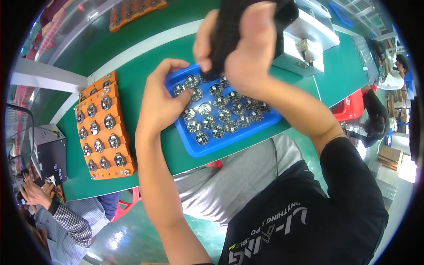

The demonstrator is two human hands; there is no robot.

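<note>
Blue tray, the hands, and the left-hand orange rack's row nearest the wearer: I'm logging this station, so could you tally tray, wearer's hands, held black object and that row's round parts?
Blue tray: 1
Hands: 2, left hand and right hand
Black object: 1
Round parts: 3
Total: 7

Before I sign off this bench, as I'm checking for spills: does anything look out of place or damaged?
Nothing clearly stands out. The round parts lie inside the blue tray, with no visible spill. The orange holders at left have slightly uneven edges. The black object in the right hand is too blurred to judge.
</note>
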